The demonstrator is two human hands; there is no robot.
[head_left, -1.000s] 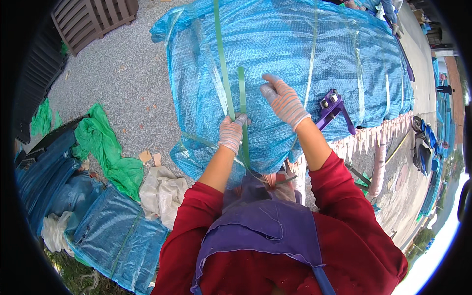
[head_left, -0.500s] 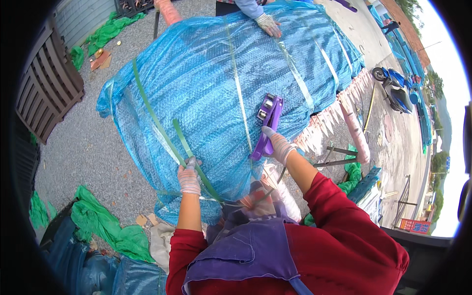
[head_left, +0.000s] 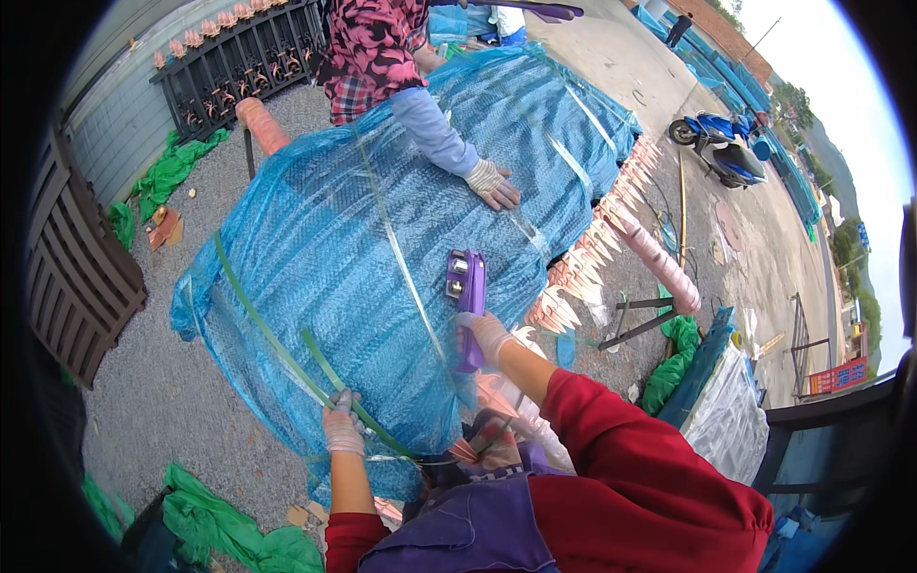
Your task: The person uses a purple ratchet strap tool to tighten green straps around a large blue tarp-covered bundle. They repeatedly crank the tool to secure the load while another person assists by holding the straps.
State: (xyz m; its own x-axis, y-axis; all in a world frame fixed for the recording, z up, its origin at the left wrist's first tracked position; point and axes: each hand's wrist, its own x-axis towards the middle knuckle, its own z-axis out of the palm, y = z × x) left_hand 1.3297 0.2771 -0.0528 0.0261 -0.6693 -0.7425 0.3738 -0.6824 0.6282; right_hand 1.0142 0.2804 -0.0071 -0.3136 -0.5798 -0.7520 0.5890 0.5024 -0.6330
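Observation:
A large bundle wrapped in blue bubble film (head_left: 315, 191) lies before me, bound by pale bands (head_left: 396, 253). My gloved left hand (head_left: 345, 427) is closed on a green strap (head_left: 323, 361) near the bundle's near left side; the strap's loose end sticks up past my fingers. A longer stretch of green strap (head_left: 250, 307) runs across the film beside it. In my gloved right hand (head_left: 488, 337) is a purple strapping tool (head_left: 469, 301) with metal parts at its far end, above the film. Opposite, a co-worker's gloved hand (head_left: 493, 184) lies flat on the bundle.
Pink spiky pieces (head_left: 564, 286) stick out along the bundle's right side. A pink-wrapped post (head_left: 659, 263) rests by a dark metal stand (head_left: 635, 320). Brown slatted panels (head_left: 86, 258) stand at left. Green netting (head_left: 229, 520) lies on the gravel. A blue scooter (head_left: 721, 148) is parked far right.
My view has tilted up, showing more of the co-worker, whose hand now sits nearer me on the bundle. Both my hands keep their grips; the tool points more straight away from me.

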